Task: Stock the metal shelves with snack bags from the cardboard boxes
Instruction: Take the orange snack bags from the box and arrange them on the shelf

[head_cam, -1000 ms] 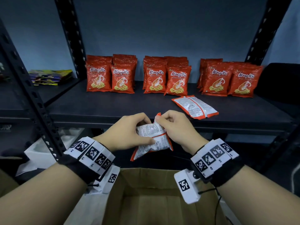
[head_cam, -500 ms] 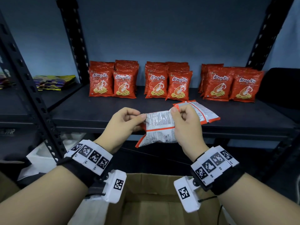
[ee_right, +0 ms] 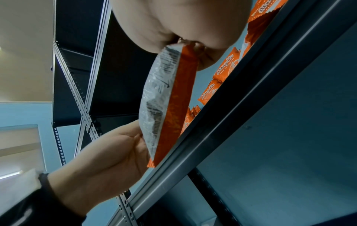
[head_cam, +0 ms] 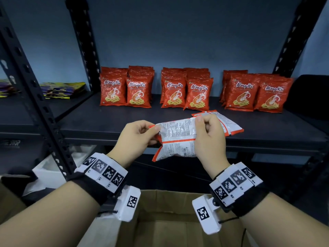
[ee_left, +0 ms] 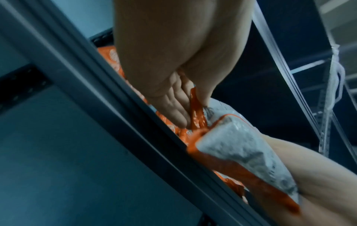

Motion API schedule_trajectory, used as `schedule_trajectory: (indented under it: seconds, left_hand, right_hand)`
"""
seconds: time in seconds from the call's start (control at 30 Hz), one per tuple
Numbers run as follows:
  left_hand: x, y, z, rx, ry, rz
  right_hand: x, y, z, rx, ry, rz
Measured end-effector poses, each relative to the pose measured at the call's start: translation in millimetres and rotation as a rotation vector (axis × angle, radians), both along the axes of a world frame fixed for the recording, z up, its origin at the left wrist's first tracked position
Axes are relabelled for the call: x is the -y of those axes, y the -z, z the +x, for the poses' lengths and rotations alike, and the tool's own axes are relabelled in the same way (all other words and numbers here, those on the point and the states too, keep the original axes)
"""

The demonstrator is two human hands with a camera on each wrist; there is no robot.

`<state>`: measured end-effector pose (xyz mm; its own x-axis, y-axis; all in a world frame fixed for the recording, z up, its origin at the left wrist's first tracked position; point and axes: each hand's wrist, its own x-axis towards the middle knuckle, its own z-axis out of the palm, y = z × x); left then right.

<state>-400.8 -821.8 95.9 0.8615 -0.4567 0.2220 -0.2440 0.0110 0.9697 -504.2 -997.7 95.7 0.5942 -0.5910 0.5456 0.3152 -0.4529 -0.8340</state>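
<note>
**Bag up at shelf height**

Left hand pinches the snack bag by its left end, right hand by the top right. It has risen from over the cardboard box to the shelf front edge, back side facing me. Needs flipping, then standing beside the rows.
</note>
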Motion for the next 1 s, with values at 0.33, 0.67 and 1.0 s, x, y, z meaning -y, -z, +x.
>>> schedule_trajectory:
  seconds: [0.33,0.67,1.0]
  left_hand:
    - [-26,-17,14,-0.095,0.169,-0.005]
    - [8,13,-5,-0.019,-0.235,0.027]
    - [8,-2,-24,0.341,-0.468,0.18]
  right_hand:
    - [-3,3,-1,-0.019,0.027,-0.052]
    - [-15,-1,-4,0.048,0.06,-0.055]
    - [-15,-3,-4,0.043,0.102,-0.104]
